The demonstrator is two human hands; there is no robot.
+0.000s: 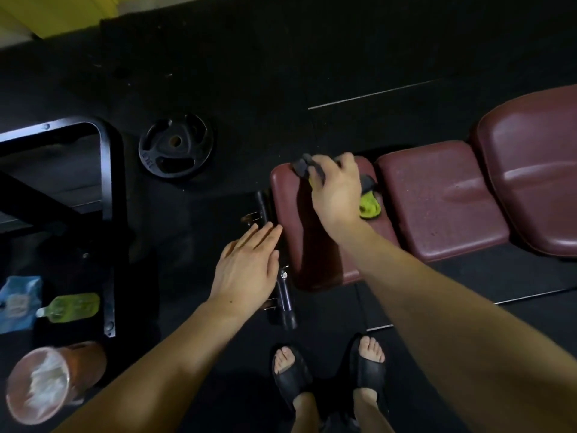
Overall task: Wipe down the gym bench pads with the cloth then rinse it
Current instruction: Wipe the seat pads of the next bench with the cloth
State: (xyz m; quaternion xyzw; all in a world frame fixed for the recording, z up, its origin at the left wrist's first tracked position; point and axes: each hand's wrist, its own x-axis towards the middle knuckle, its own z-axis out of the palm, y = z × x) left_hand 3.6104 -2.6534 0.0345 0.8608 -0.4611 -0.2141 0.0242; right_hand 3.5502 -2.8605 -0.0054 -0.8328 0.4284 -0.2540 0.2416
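The gym bench has three maroon pads: a near pad (299,239), a middle pad (437,198) and a far back pad (530,170). My right hand (335,189) grips a grey and yellow-green cloth (370,206) on the far end of the near pad; grey folds stick out past my fingers at the left. A darker wet streak runs along that pad toward me. My left hand (249,264) hovers with straight fingers over the bench's black metal end frame (285,295), holding nothing.
A black weight plate (175,148) lies on the dark rubber floor. A black metal frame (106,182) stands at the left. Near it are a blue packet (17,303), a green bottle (73,306) and a lined orange bucket (46,382). My sandalled feet (331,376) stand by the bench end.
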